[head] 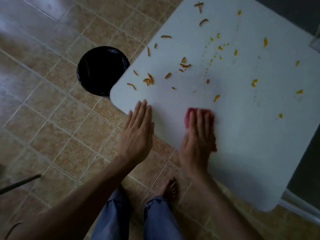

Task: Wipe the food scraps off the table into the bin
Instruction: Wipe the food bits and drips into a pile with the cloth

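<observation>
A white table (242, 139) carries several orange strips (149, 80) near its left corner and yellow scraps (254, 82) further right. My right hand (199, 135) presses flat on a red cloth (189, 111) near the table's front edge. My left hand (138, 130) lies flat with fingers together, fingertips on the table edge by the corner, holding nothing. A round bin with a black liner (102, 70) stands on the floor just beyond the table's left corner, partly under it.
Tan tiled floor (52, 110) surrounds the table. My bare feet (170, 187) and blue trousers are below the table's front edge. A dark thin rod (19, 183) lies at the left. A dark surface borders the table on the right.
</observation>
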Demonstrator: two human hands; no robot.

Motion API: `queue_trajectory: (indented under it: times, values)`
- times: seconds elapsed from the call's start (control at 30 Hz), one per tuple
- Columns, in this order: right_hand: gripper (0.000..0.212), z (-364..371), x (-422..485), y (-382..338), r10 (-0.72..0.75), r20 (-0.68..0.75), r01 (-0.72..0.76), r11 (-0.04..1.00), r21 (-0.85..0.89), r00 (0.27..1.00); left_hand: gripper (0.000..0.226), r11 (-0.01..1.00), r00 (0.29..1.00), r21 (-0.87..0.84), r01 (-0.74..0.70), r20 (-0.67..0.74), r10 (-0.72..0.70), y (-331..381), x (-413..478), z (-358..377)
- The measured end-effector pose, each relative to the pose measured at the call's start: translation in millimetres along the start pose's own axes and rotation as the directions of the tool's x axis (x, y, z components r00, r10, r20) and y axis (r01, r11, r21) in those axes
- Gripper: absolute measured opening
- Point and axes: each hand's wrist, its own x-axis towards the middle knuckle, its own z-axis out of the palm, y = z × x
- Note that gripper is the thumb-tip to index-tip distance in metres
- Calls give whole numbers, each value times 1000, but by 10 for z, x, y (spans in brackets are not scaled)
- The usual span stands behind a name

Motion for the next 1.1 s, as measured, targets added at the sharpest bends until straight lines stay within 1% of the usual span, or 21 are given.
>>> queue_trajectory:
  times: [0.03, 0.1, 0.17, 0.2, 0.23, 0.3, 0.37, 0.43, 0.47, 0.53, 0.6, 0.67, 0.77, 0.83, 0.93, 1.0, 1.1]
  values:
    - [56, 19, -139, -114, -48, 47, 48, 999, -5, 998, 56, 1000, 1000, 3, 5, -25, -5, -18, 42, -16]
    - [58, 105, -180, -266, -225, 121, 224, 974, 17, 967, 56, 1000, 999, 17, 26, -34, -25, -49, 132, -28]
    - [55, 221, 124, -297, -377, 123, 377, 926, 23, 918, 58, 998, 999, 42, 39, -3, -39, -70, 175, -13]
    - [52, 265, 323, -279, -408, 112, 410, 912, 7, 906, 59, 998, 999, 54, 40, 12, -41, -80, 177, 1]
    - [51, 281, 511, -231, -400, 105, 403, 915, -7, 910, 60, 997, 999, 64, 39, 25, -41, -90, 169, 13]
    - [51, 239, 751, -58, -314, 70, 317, 948, -38, 947, 60, 997, 998, 74, 35, 41, -38, -106, 149, 15]
    - [51, 149, 720, 77, -218, 25, 219, 975, -40, 976, 60, 997, 998, 74, 32, 47, -35, -119, 130, 0]
    - [53, 100, 486, 86, -174, 2, 174, 984, -39, 985, 60, 997, 998, 67, 38, 55, -42, -118, 120, -9]
    - [53, 92, 356, 52, -196, 15, 196, 979, -54, 980, 60, 997, 997, 61, 46, 57, -50, -112, 122, -9]
    - [54, 115, 244, 20, -301, 67, 306, 949, -83, 951, 60, 997, 996, 37, 62, 62, -64, -87, 133, -5]
    - [55, 163, 440, 9, -370, 101, 378, 922, -80, 924, 61, 997, 996, 19, 69, 56, -70, -72, 151, -2]
    - [56, 227, 772, -51, -368, 124, 378, 923, -73, 922, 61, 997, 997, 30, 65, 46, -66, -77, 153, 12]
    - [60, 336, 1255, -199, -315, 165, 328, 943, -57, 935, 60, 996, 998, 70, 61, 27, -63, -93, 140, 40]
    - [60, 373, 1394, -261, -293, 173, 303, 952, -38, 941, 60, 994, 998, 84, 64, 23, -66, -76, 134, 56]
    - [59, 330, 1181, -250, -291, 153, 297, 955, -16, 944, 61, 993, 997, 93, 74, 16, -75, -26, 116, 52]
    - [58, 235, 847, -179, -323, 145, 328, 945, -8, 935, 61, 992, 996, 88, 85, 13, -86, 16, 117, 46]
    - [56, 40, 343, 75, -381, 132, 387, 922, -26, 915, 61, 997, 997, 34, 74, 15, -75, 162, 146, 63]
